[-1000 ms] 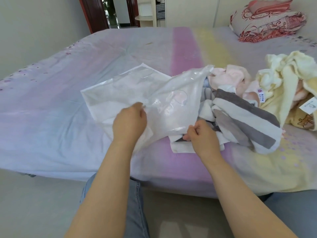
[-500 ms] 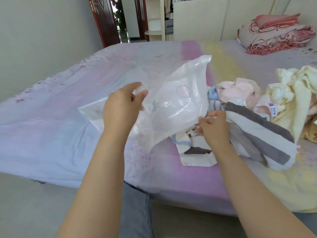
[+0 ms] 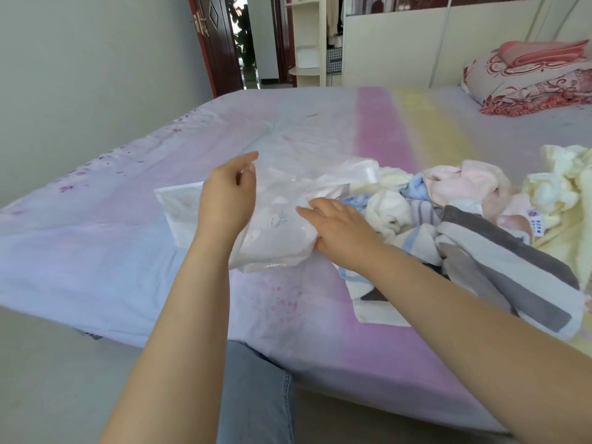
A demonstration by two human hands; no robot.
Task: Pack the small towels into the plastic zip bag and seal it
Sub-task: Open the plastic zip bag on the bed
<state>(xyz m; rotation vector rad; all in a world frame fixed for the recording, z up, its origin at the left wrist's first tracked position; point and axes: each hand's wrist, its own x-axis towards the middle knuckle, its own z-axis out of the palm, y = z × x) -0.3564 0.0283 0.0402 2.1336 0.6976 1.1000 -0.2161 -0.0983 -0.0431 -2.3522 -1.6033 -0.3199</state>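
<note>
The left hand pinches the bag at its far edge. The right hand lies flat-fingered on the bag, left of the towels on the bed.

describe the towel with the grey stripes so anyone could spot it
On the pastel striped bed, find the heap of small pale towels on the right. The grey-and-white striped towel lies at its near edge, the only one with broad dark grey bands.

Bare forearms, no sleeves; blue-grey jeans on the legs.
</note>
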